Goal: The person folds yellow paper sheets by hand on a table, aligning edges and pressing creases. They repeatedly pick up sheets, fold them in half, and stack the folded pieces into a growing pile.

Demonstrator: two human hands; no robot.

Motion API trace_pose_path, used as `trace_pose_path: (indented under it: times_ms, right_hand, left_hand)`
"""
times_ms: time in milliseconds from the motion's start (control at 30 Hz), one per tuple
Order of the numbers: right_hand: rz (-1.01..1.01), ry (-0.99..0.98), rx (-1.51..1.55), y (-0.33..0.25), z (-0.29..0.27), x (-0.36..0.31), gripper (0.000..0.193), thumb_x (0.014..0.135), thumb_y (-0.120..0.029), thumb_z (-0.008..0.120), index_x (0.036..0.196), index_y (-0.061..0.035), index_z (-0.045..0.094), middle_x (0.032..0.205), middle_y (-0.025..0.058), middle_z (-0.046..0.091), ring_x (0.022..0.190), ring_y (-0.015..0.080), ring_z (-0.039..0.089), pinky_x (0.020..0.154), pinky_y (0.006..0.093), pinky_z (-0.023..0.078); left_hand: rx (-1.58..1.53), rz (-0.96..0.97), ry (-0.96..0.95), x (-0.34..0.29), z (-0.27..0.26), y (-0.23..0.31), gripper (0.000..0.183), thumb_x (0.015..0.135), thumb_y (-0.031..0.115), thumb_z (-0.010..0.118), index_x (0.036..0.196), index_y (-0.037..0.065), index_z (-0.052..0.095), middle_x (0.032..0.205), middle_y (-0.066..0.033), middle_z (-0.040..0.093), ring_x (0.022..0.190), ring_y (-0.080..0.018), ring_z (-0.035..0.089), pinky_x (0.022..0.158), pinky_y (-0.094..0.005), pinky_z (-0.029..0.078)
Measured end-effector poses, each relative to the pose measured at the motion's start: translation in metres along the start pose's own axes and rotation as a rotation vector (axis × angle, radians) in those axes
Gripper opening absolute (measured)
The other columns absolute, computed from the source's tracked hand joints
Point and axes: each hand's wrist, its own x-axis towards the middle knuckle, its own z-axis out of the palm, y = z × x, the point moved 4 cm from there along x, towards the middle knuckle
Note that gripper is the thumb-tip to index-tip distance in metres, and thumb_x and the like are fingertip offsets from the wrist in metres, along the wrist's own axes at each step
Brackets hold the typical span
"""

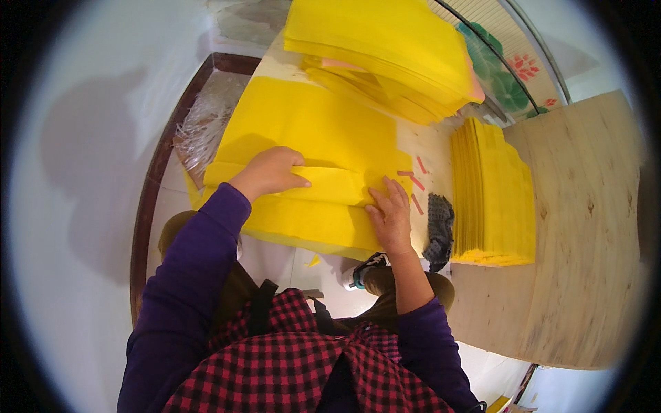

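A soft yellow fabric sheet (303, 113) lies on the table before me, its near part turned over into a flat folded strip (330, 184). My left hand (272, 171) is closed on the left part of this strip, thumb on top and the other fingers partly hidden at its far edge. At the strip's right end rests my right hand (391, 213), fingers spread and lying on the fabric. More yellow fabric hangs down over the table's near edge toward my knees.
A thick pile of yellow sheets (379, 41) stands at the far side. Another yellow stack (492, 196) is at the right beside a wooden board (578, 227). Pink strips (417, 183) and a dark grey knitted piece (438, 230) lie right of my right hand. Clear plastic wrapping (210, 117) lies left.
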Motion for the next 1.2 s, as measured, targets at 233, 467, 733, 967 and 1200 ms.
trace_pose_path:
  times_ms: [233, 467, 733, 967, 1200]
  right_hand:
    - [-0.051, 0.094, 0.072, 0.004, 0.005, -0.004, 0.023, 0.07, -0.006, 0.074, 0.093, -0.0076, 0.072, 0.12, 0.0141, 0.062, 0.116, 0.0366, 0.052, 0.099, 0.0425, 0.041]
    - [-0.095, 0.164, 0.069, -0.002, 0.001, -0.007, 0.019, 0.068, 0.0, 0.073, 0.085, -0.0064, 0.069, 0.112, 0.0113, 0.064, 0.107, 0.0347, 0.056, 0.093, 0.0416, 0.044]
    - [-0.14, 0.179, 0.067, -0.004, 0.003, -0.011, 0.021, 0.066, 0.002, 0.072, 0.084, -0.0075, 0.067, 0.11, 0.0084, 0.064, 0.106, 0.0332, 0.056, 0.092, 0.0414, 0.044]
    - [-0.209, 0.138, 0.007, -0.011, -0.003, -0.016, 0.023, 0.064, 0.0, 0.072, 0.086, -0.0075, 0.066, 0.112, 0.0087, 0.062, 0.106, 0.0335, 0.056, 0.092, 0.043, 0.044]
    - [-0.312, -0.032, 0.084, -0.024, -0.036, -0.042, 0.022, 0.068, -0.01, 0.074, 0.089, -0.0075, 0.066, 0.113, 0.0096, 0.061, 0.106, 0.0331, 0.055, 0.092, 0.0448, 0.043]
  left_hand:
    - [-0.079, -0.04, -0.025, 0.002, 0.001, 0.001, 0.033, 0.082, 0.037, 0.066, 0.086, 0.003, 0.066, 0.083, -0.0182, 0.065, 0.08, -0.0359, 0.062, 0.069, -0.044, 0.048]
    - [-0.106, -0.039, -0.016, 0.007, 0.003, -0.002, 0.036, 0.087, 0.037, 0.059, 0.082, 0.002, 0.065, 0.077, -0.0185, 0.064, 0.073, -0.0358, 0.061, 0.065, -0.0437, 0.047]
    - [-0.211, 0.008, -0.007, 0.007, 0.003, -0.006, 0.033, 0.085, 0.033, 0.061, 0.08, 0.001, 0.066, 0.071, -0.0184, 0.063, 0.065, -0.0332, 0.06, 0.06, -0.0407, 0.046]
    - [-0.322, 0.041, -0.005, 0.008, 0.002, -0.008, 0.027, 0.081, 0.025, 0.062, 0.079, -0.001, 0.066, 0.066, -0.0179, 0.06, 0.059, -0.0288, 0.058, 0.056, -0.0373, 0.044]
    - [-0.291, 0.043, 0.009, 0.007, -0.001, -0.006, 0.027, 0.082, 0.024, 0.063, 0.079, -0.002, 0.064, 0.066, -0.0164, 0.06, 0.057, -0.0257, 0.057, 0.056, -0.0359, 0.044]
